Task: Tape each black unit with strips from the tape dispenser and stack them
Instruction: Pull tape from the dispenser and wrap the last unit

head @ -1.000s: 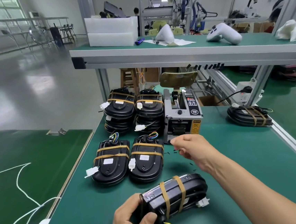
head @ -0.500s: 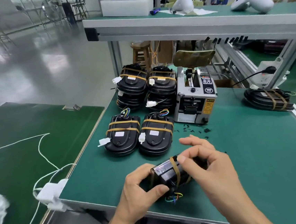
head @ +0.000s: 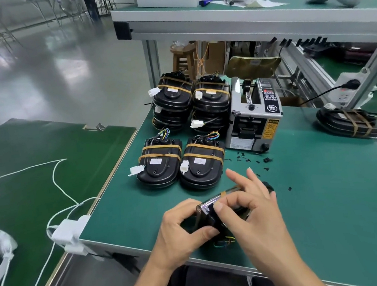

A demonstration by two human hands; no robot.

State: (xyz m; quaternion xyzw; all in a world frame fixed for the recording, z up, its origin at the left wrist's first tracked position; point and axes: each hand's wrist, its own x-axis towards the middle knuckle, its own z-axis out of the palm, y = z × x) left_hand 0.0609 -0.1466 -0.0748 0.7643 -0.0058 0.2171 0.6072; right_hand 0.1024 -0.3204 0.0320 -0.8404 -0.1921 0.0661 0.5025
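A black unit (head: 209,212) with brown tape strips stands on its edge near the table's front edge. My left hand (head: 182,232) grips its near end, thumb underneath. My right hand (head: 251,208) lies over its top, thumb and forefinger pressing a tape strip onto the case. Coloured wires (head: 224,242) hang from the unit's underside. Two taped units (head: 159,163) (head: 202,164) lie flat side by side just beyond. Behind them rise two stacks of taped units (head: 172,103) (head: 211,103). The grey tape dispenser (head: 253,116) stands to the right of the stacks.
Small black scraps (head: 249,159) litter the green mat (head: 325,187) in front of the dispenser. Another taped unit (head: 349,121) lies at the table's right edge near a power strip (head: 348,89). A shelf (head: 251,19) overhangs the back. White cord (head: 58,185) crosses the left table.
My right hand came back from the dispenser onto the held unit and now presses tape on it. The camera has dipped and shifted, so everything sits higher in view.
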